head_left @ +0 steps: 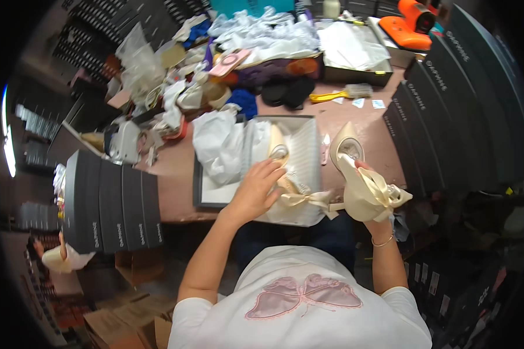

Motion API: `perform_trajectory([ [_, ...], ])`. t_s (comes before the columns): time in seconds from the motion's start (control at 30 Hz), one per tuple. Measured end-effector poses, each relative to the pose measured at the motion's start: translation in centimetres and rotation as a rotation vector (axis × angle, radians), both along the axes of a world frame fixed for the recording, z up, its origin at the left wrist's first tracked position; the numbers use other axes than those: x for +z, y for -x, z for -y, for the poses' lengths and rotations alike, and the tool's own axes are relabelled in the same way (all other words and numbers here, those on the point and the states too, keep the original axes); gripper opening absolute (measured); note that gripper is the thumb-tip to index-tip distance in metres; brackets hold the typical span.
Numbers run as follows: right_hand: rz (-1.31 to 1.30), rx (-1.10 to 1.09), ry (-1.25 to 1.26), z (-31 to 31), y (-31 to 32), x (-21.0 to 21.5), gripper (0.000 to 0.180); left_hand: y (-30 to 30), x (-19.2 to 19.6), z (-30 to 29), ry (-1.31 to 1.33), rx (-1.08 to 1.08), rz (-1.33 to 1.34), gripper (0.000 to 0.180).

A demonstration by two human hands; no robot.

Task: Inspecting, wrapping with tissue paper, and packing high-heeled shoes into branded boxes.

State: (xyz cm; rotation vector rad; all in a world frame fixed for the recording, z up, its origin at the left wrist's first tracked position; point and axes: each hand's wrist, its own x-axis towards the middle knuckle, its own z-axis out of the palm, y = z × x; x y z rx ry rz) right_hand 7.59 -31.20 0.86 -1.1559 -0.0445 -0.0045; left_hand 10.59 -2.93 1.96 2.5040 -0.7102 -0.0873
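Note:
My right hand [364,167] holds up a cream pointed high-heeled shoe [353,186] with a satin ribbon bow at its back. Most of that hand is hidden behind the shoe; a few fingers show at its opening. A matching cream shoe [277,137] lies in a shoebox [315,125] lined with white paper. My left hand [257,187] rests over this shoe with fingers spread, its fingertips at the shoe's opening. The second shoe's ribbon bow [308,199] hangs over the near side of the box. Crumpled white tissue [218,142] fills the box's left part.
Dark shoebox stacks stand at the right [442,116] and left [113,203]. Behind lie a yellow-handled brush [340,94], a black pad [288,92], a paper-filled tray [355,52], an orange device [406,26] and heaped white tissue [262,32]. Another person [64,259] is at far left.

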Motion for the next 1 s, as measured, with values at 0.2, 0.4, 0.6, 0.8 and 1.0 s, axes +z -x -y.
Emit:
perform_trajectory([
  [0.2, 0.358, -0.266, 1.055, 5.1, 0.0, -3.6, 0.018, -1.3, -6.3, 1.9, -0.401, -0.234, 0.079, 0.046],
  [0.4, 0.193, -0.277, 0.865, 5.1, -0.2, -2.9, 0.015, -2.9, -7.1, 0.9, -0.363, -0.238, 0.127, 0.039],
  [0.6, 0.227, -0.229, 0.856, 6.0, -1.6, -0.8, 0.017, -2.5, 1.8, 0.2, 0.347, -0.029, 0.004, 0.035],
  [0.8, 0.319, 0.163, 0.663, 1.0, -2.1, 7.2, 0.019, 0.8, 8.6, -2.1, 1.151, 0.015, -0.483, 0.036],
  [1.0, 0.323, 0.459, 0.516, -6.1, -0.5, 6.4, 0.021, 5.6, 5.7, -3.4, 1.059, 0.159, -0.501, 0.026],
])
